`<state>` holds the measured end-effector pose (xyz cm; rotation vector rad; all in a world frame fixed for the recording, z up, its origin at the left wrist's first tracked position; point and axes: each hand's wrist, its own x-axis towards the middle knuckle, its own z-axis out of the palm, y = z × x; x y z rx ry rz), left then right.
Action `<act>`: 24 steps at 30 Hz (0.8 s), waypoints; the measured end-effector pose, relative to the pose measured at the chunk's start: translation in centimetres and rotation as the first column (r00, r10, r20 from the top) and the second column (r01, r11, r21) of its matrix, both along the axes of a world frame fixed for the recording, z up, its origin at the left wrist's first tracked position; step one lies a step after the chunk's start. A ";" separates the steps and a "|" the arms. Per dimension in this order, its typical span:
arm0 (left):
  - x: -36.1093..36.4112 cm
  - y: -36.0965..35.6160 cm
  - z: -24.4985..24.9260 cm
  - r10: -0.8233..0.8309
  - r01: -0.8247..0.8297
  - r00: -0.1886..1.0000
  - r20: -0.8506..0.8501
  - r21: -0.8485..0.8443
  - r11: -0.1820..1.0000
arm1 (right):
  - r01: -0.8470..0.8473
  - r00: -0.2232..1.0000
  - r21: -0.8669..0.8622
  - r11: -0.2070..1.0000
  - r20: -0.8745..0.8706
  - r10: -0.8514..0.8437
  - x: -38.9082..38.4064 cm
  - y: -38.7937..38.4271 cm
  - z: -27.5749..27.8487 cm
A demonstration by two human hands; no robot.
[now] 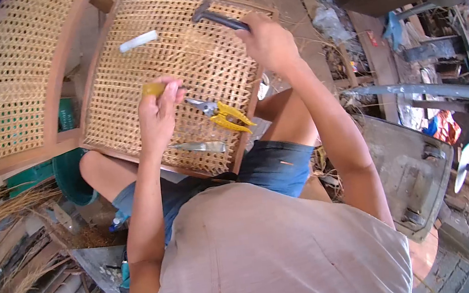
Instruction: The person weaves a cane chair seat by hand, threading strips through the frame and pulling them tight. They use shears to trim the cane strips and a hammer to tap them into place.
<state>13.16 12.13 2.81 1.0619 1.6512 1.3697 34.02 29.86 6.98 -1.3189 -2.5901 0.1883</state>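
A wooden-framed panel of woven cane (112, 98) lies across the lap. Above its lower middle, my left hand (159, 112) is closed round a tool with a yellow handle (152, 89); its thin dark tip points right. My right hand (269, 43) grips the dark handle of a hammer (221, 19) over the panel's upper right, the head towards the left. Yellow-handled pruning shears (230, 117) rest on the weave to the right of my left hand. Below them lies a flat, shiny tool (201, 147). A white stick-like piece (138, 41) sits on the upper part of the cane.
Another cane panel section (15, 76) stands at the left. A green tub (73, 182) is near the left knee. At the right are a grey plastic lid or box (402, 173) and a metal pipe (426, 90). Wood strips (37, 285) pile up at the lower left.
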 end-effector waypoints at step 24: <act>10.6 8.9 -2.6 -0.463 0.514 0.749 -0.473 -0.025 0.857 | 0.158 0.738 -0.524 0.837 -0.501 -0.453 14.2 -12.1 -0.6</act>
